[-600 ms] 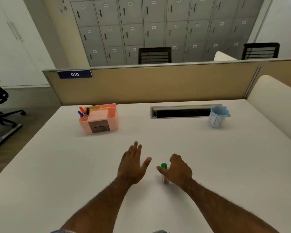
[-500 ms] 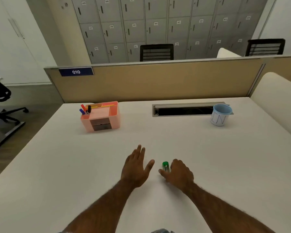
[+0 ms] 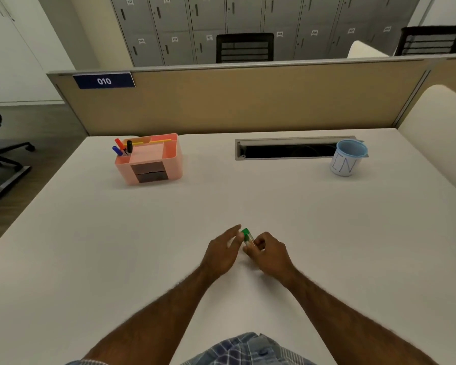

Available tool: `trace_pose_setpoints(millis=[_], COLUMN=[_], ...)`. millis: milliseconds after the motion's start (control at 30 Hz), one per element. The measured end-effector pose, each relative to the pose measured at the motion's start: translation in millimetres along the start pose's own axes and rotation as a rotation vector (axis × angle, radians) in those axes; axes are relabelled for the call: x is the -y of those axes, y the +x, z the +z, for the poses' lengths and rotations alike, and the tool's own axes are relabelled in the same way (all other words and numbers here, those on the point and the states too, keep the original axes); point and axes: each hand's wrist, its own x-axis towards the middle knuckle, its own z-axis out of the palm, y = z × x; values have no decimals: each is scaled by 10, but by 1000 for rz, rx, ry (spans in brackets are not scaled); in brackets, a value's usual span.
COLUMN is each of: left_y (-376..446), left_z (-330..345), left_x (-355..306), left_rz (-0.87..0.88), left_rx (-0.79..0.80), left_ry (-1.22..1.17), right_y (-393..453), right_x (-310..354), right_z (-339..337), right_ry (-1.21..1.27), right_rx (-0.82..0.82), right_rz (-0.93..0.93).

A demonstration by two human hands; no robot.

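One vial in right hand; cup reads IN.

A pink organizer stands at the table's far left, with red, blue and black markers upright in its left compartment. A blue cup stands far right, at the end of a cable slot. Behind runs a tan partition with a sign reading 010, then grey lockers and two black chairs.
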Motion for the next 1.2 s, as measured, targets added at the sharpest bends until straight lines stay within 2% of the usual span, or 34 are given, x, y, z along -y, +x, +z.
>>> trace_pose_setpoints(millis=[133, 267, 400, 633, 833, 900, 1000, 1200], left_y=[2, 42, 83, 103, 101, 124, 166, 208], left_z=[14, -45, -70, -49, -38, -51, -116, -214], left_x=[-175, -317, -383, -462, -455, -459, -472, -448], left_rz=[-64, -115, -245, -352, -193, -231, -355, -286], left_rx=[-125, -132, -140, -222, -256, -254, -264, -173], left_ry=[-408, -646, -853, -942, -655, -709, -937, -963], right_y=[-87, -135, -116, -93, -99, -102, -113, -104], right_x=[179, 304, 348, 380, 368, 373, 359, 317], right_z=[-55, -78, -60, -8, -6, 3, 32, 52], right_ry=[260, 326, 457, 472, 418, 420, 349, 332], right_rx=[132, 211, 243, 199, 158, 147, 134, 147], right_rz=[0, -51, -40, 2, -23, -35, -69, -121])
